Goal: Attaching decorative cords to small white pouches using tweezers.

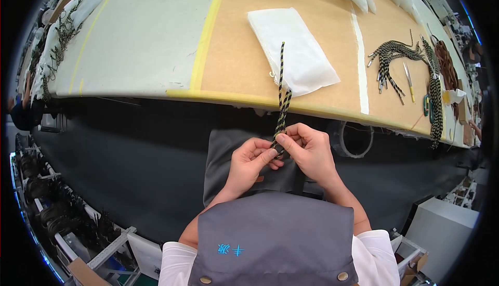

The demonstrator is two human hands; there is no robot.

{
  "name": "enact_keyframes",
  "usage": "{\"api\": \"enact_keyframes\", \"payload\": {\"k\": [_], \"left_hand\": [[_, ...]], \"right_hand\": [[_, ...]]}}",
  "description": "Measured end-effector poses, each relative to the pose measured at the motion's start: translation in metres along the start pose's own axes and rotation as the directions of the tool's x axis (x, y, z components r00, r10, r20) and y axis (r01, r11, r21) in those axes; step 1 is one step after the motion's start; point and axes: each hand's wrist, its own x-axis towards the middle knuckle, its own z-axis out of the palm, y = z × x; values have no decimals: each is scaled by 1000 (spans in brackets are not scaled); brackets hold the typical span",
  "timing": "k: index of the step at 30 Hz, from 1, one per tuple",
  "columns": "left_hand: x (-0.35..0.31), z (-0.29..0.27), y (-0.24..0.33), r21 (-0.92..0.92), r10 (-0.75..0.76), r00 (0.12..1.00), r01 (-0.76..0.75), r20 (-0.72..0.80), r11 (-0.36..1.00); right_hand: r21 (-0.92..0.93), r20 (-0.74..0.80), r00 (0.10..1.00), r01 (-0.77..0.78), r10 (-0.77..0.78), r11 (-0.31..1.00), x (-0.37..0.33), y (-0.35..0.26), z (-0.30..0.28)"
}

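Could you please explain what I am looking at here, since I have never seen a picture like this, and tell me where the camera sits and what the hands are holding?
There is no machine here: the view comes from a wide fisheye camera worn on a person's head, looking down, which is why the table edge curves. The person's forearms come in from the bottom, above a grey apron. The left hand and right hand both pinch a black-and-yellow braided cord in front of the table; the cord runs up across a white fabric pouch lying on the brown tabletop. Further right lie a bundle of similar cords, a small pointed tool with a yellow handle, and a clear tape roll at the table's edge.
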Motion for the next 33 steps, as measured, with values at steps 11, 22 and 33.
{"api": "enact_keyframes", "payload": {"k": [11,22,33], "left_hand": [[11,-4,-7,-16,67,998,-67,13,998],[-7,1,-7,-24,-113,993,112,-38,993],[-11,-10,-12,-115,-49,998,53,40,992]], "right_hand": [[206,128,987,-127,102,970,1,19,0],[401,97,993,-106,73,910,-9,31,5],[487,77,993,-113,86,866,-17,38,11]]}}
